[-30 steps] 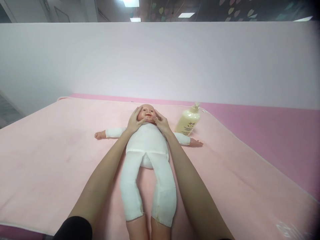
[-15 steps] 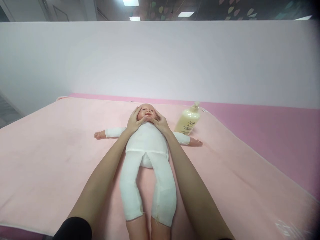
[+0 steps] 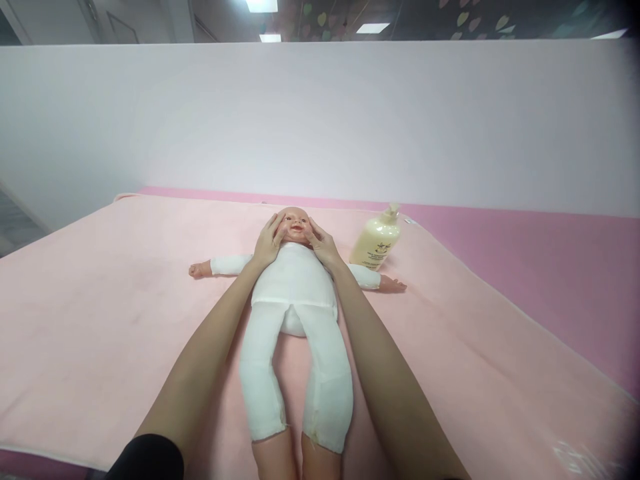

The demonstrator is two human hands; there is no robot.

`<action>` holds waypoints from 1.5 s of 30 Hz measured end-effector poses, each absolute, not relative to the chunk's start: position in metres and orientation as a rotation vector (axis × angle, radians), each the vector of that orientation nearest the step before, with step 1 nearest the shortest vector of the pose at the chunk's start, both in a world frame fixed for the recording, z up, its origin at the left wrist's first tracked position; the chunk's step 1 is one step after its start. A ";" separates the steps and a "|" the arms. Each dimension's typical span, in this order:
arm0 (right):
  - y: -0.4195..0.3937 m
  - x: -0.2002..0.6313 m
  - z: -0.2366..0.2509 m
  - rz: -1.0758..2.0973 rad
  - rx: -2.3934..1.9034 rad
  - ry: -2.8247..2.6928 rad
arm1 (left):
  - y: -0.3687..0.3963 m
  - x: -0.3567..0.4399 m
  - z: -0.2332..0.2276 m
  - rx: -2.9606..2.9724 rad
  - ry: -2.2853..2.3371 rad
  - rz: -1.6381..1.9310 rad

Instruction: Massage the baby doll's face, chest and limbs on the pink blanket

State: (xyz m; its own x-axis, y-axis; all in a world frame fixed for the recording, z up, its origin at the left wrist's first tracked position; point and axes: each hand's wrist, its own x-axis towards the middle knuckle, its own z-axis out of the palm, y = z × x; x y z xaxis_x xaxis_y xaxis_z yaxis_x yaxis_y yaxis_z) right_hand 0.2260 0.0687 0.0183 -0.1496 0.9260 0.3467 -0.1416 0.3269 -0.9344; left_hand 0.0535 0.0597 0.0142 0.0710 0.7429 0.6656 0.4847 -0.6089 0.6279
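A baby doll in a white cloth suit lies on its back on a pale pink blanket, arms spread, head away from me. My left hand rests flat against the left side of the doll's head, thumb on its cheek. My right hand cups the other side, thumb on the opposite cheek. Both forearms run along the doll's body.
A cream pump bottle of lotion lies tilted on the blanket just right of the doll's head. The blanket covers a darker pink table. A white partition wall stands right behind.
My thumbs have slid slightly on the doll's cheeks, up from the chin; hands and doll otherwise stay in place.
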 end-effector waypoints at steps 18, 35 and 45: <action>0.083 0.227 0.006 1.192 -0.812 -1.200 | 0.061 0.055 0.011 1.939 1.186 1.713; 0.078 0.224 0.012 1.235 -0.916 -1.034 | 0.063 0.051 0.008 1.759 1.389 1.740; 0.074 0.221 0.018 1.267 -0.919 -0.935 | 0.061 0.052 0.011 1.747 1.378 1.757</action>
